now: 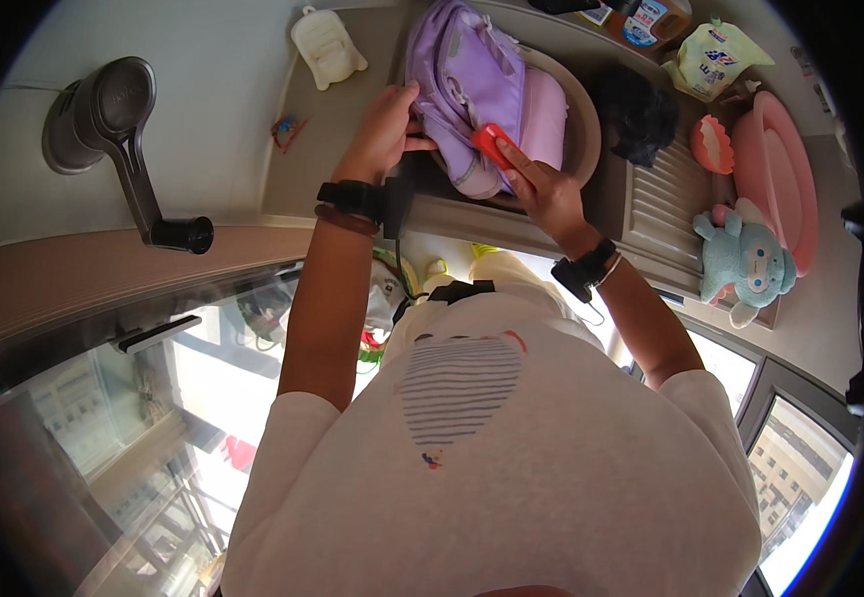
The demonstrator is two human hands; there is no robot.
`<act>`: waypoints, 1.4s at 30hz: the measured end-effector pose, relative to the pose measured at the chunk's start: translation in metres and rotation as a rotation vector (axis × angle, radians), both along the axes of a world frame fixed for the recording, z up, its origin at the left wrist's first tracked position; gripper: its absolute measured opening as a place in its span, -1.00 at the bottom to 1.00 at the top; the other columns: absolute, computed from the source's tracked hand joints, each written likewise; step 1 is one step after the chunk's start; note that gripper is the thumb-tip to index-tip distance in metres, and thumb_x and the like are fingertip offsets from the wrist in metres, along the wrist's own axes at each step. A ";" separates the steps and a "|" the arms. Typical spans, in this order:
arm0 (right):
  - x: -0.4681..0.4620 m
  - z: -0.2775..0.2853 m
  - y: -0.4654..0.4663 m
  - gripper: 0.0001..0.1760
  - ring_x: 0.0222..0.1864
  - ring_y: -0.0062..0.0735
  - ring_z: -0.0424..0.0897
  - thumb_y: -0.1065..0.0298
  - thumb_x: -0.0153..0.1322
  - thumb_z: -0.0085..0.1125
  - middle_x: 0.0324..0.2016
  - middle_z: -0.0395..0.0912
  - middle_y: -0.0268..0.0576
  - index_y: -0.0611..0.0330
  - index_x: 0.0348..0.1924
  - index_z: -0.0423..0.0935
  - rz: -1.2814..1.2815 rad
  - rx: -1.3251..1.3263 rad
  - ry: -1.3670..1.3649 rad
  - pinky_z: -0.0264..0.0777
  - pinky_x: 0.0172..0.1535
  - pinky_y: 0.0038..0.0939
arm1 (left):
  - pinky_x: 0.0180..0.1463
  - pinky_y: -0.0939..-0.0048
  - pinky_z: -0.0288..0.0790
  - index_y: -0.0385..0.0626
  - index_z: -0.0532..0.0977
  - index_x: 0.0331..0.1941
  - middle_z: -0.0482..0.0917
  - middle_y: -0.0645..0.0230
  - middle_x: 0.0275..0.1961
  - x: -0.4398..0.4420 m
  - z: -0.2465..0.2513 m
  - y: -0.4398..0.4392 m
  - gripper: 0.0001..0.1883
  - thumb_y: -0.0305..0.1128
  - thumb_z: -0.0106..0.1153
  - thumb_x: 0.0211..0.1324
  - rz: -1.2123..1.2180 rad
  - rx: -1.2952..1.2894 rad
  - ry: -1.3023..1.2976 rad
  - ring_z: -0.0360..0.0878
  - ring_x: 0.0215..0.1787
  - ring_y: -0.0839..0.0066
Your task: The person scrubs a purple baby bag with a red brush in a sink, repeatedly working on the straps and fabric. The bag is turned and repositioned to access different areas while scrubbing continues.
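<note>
A purple backpack (477,74) with zips leans in a round beige basin (587,112) in the sink. My left hand (387,133) grips the left edge of its fabric, fingers partly hidden under it. A red brush (490,145), its bristles hidden, is held in my right hand (548,192) against the lower front of the backpack. A pink-purple part (544,119) of the backpack rests at the basin's right side.
Right of the basin lie a black cloth (635,112), a red scalloped item (712,144), a pink basin (779,172) and a blue plush toy (749,257). Bottles and a detergent pouch (717,61) stand behind. A cream plastic item (327,48) is at the left; a hand crank (130,142) is on the wall side.
</note>
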State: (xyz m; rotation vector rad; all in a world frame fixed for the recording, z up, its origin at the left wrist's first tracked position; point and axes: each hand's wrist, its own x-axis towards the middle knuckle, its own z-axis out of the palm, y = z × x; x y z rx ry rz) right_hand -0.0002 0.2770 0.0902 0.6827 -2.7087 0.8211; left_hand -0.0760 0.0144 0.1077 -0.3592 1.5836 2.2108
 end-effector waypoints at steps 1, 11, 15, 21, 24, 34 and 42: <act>-0.005 0.004 -0.012 -0.48 -0.61 -0.13 0.58 0.15 0.50 0.24 -0.62 0.57 -0.12 -0.43 0.34 0.48 -0.027 0.040 -0.021 0.51 -0.48 -0.22 | 0.03 0.00 0.65 -0.11 0.43 0.15 0.63 0.22 0.08 -0.002 0.010 0.010 -0.58 -0.03 -0.06 0.49 -0.036 -0.014 0.023 0.68 0.04 0.25; 0.002 -0.012 0.000 -0.47 -0.64 -0.13 0.58 0.01 0.50 0.20 -0.66 0.56 -0.14 -0.48 0.36 0.45 -0.122 -0.108 0.220 0.45 -0.55 -0.19 | -0.08 0.02 0.69 -0.16 0.34 0.27 0.56 0.12 0.14 -0.008 0.060 0.060 -0.48 0.01 -0.18 0.51 -0.069 -0.226 0.075 0.65 0.08 0.22; -0.025 0.014 -0.021 -0.50 -0.61 -0.10 0.60 -0.01 0.52 0.17 -0.65 0.58 -0.12 -0.48 0.35 0.46 -0.254 -0.069 0.110 0.45 -0.55 -0.17 | -0.10 0.10 0.67 -0.12 0.39 0.24 0.63 0.20 0.02 -0.002 0.056 0.068 -0.48 0.05 -0.18 0.50 -0.031 -0.251 0.032 0.69 -0.04 0.29; -0.034 0.038 -0.027 -0.47 -0.63 -0.18 0.60 -0.02 0.52 0.14 -0.71 0.51 -0.17 -0.52 0.37 0.42 -0.251 -0.009 0.049 0.45 -0.56 -0.22 | -0.05 0.14 0.64 -0.06 0.42 0.22 0.65 0.27 0.01 -0.009 0.045 0.069 -0.46 0.11 -0.24 0.51 -0.020 -0.297 0.078 0.69 -0.03 0.36; -0.019 0.035 -0.024 -0.45 -0.66 -0.17 0.58 0.03 0.51 0.19 -0.70 0.53 -0.16 -0.51 0.38 0.42 -0.210 -0.041 0.066 0.46 -0.55 -0.23 | -0.04 0.15 0.64 -0.07 0.38 0.28 0.60 0.21 0.13 -0.007 0.036 0.067 -0.41 0.16 -0.29 0.52 0.036 -0.322 0.092 0.67 0.04 0.34; -0.148 0.023 0.011 -0.50 -0.08 0.14 0.68 -0.17 0.60 -0.15 -0.10 0.69 0.11 -0.34 0.33 0.47 -0.191 -0.042 -0.158 0.54 -0.01 -0.05 | -0.23 0.24 0.58 -0.22 0.42 0.07 0.66 0.00 -0.15 0.027 0.037 0.079 -0.57 -0.06 0.00 0.43 -0.129 -0.593 0.347 0.71 -0.23 0.11; -0.124 0.069 0.070 -0.29 -0.05 -0.20 0.71 -0.15 0.48 0.24 -0.09 0.70 0.11 -0.02 0.40 0.40 -0.154 -0.344 -0.293 0.50 0.07 -0.35 | -0.07 -0.06 0.49 -0.16 0.30 0.06 0.64 -0.16 -0.13 0.035 0.042 0.114 -0.54 -0.06 0.15 0.32 -0.116 -0.632 0.697 0.62 -0.12 -0.22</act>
